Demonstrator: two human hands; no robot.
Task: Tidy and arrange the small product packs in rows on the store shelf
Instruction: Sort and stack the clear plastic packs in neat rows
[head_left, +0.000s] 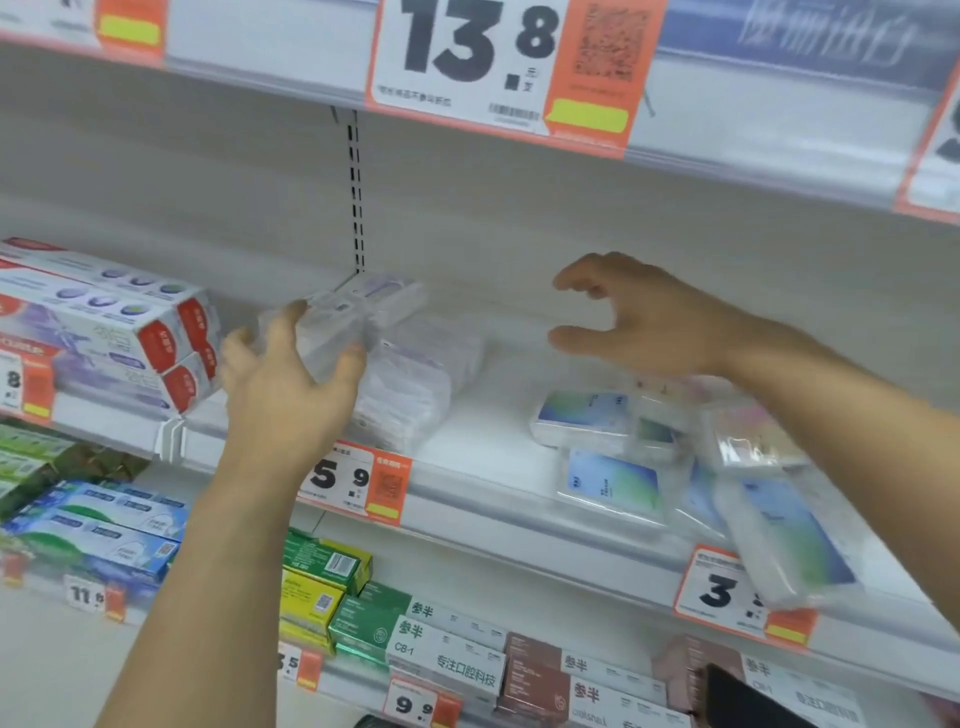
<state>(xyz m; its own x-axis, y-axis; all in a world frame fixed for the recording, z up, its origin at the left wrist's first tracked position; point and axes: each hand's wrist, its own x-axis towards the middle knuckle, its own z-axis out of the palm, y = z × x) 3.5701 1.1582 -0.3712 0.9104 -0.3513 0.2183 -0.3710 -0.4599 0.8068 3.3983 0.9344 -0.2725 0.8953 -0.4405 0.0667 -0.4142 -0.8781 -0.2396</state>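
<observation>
Meanwhile left hand (291, 374) grips clear pack (348, 317); right hand (639, 317) empty.

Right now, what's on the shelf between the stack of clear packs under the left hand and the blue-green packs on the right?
Head view: bare white shelf separates the clear stack from the blue-green packs.

1. Middle shelf (493, 431): bare white stretch in the centre, between the purple pack stack (415, 384) and the blue-green packs (613, 457); open to reach in.
2. Left side blocked: toothpaste boxes (119, 332) stacked, and the left hand (291, 384) with a clear pack (353, 317) in its grip just beside them.
3. Right side cluttered: loose packs lie tilted and overlapping, one pack (789, 540) hangs over the front edge.
4. Right hand (639, 317) hovers spread above the bare stretch, nothing in it.
5. Upper shelf edge (727, 156) with price tag (498, 62) caps the room overhead.
</observation>
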